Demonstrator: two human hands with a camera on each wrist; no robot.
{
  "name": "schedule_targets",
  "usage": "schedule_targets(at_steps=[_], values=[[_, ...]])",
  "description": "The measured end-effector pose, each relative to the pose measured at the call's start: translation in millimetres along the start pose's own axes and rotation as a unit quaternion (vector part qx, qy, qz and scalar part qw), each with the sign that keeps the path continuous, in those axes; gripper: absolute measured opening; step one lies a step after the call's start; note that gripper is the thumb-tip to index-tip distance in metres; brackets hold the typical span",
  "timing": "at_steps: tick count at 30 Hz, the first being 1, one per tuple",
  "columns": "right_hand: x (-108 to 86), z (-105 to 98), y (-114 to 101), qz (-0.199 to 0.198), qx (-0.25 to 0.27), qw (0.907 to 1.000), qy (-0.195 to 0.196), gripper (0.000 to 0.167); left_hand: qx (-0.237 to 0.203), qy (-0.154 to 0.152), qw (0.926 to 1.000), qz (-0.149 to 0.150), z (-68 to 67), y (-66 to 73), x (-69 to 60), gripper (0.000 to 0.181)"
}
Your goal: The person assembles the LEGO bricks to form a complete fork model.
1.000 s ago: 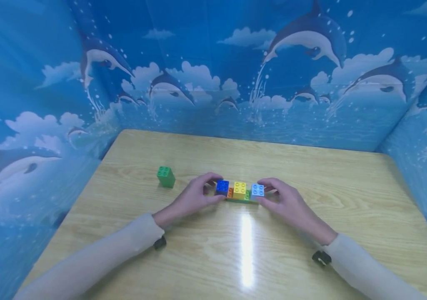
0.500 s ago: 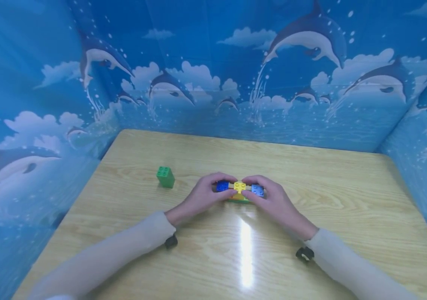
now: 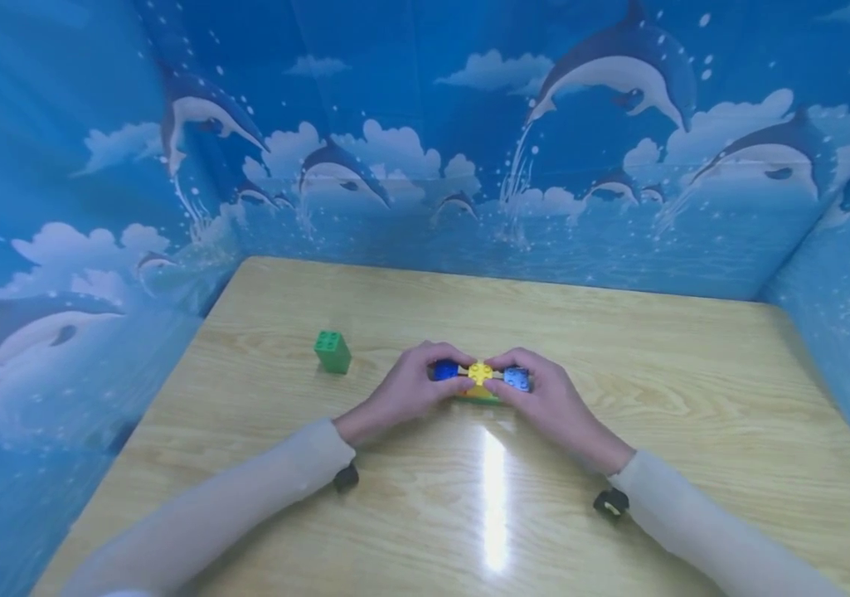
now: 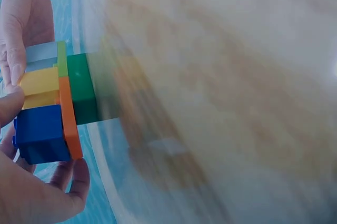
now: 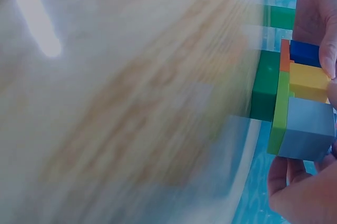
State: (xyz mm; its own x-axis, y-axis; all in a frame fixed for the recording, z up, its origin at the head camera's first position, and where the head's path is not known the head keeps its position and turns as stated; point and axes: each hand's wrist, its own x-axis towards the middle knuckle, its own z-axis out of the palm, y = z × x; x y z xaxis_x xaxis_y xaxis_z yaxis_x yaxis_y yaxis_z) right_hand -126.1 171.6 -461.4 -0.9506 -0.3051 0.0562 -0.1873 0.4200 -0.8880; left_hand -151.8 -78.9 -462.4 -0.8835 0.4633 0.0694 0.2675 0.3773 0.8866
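Note:
A low toy-brick build stands on the table. Its dark green brick is at the bottom, carrying an orange plate and a lime green plate. Side by side on these sit a dark blue brick, a yellow brick and a light blue brick. My left hand reaches around the dark blue brick and pinches the yellow one between thumb and forefinger. From the other side my right hand arches around the light blue brick and pinches the same yellow brick.
A tall green brick stack stands apart on the wooden table, left of the hands. Blue curtains with dolphins enclose the table's back and sides.
Both hands have moved inward from the blue end bricks to the yellow middle brick, mostly in the first half second. Since then they have hardly moved. The build stays in place.

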Motion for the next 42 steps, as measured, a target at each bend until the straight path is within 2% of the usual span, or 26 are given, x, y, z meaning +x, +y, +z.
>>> schedule_targets(at_steps=[7, 14, 21, 24, 28, 37, 40, 42], values=[[0.2, 0.5, -1.1, 0.035, 0.037, 0.9987, -0.006, 0.03, -0.002, -0.003, 1.0, -0.007, -1.6, 1.1, 0.3, 0.026], [1.8, -4.6, 2.5, 0.046, 0.027, 0.9986, -0.008, 0.033, -0.006, 0.008, 0.9999, 0.006, 4.6, -4.3, 1.1, 0.028], [3.9, -6.5, 0.4, 0.04, 0.012, 0.9991, -0.008, 0.032, -0.01, 0.016, 0.9997, -0.017, 4.9, -4.7, -3.0, 0.032], [4.1, -4.6, -1.1, 0.043, 0.011, 0.999, -0.005, 0.034, -0.014, 0.025, 0.9993, -0.023, 0.5, -6.1, -12.0, 0.038], [4.0, -2.8, -2.3, 0.042, 0.014, 0.999, -0.005, 0.035, -0.004, 0.049, 0.9976, -0.049, -8.9, -8.2, -30.3, 0.043], [3.9, -2.4, -0.9, 0.027, 0.024, 0.9993, -0.009, 0.034, 0.002, 0.083, 0.9883, -0.128, -29.7, -10.3, -74.6, 0.03], [4.1, -1.4, -0.7, 0.025, 0.027, 0.9993, -0.01, 0.035, -0.006, 0.125, 0.9784, -0.165, -38.6, -15.2, -86.6, 0.024], [4.2, -0.8, -0.6, 0.027, 0.031, 0.9991, -0.012, 0.035, -0.012, 0.164, 0.9687, -0.186, -46.1, -19.0, -93.2, 0.022]])
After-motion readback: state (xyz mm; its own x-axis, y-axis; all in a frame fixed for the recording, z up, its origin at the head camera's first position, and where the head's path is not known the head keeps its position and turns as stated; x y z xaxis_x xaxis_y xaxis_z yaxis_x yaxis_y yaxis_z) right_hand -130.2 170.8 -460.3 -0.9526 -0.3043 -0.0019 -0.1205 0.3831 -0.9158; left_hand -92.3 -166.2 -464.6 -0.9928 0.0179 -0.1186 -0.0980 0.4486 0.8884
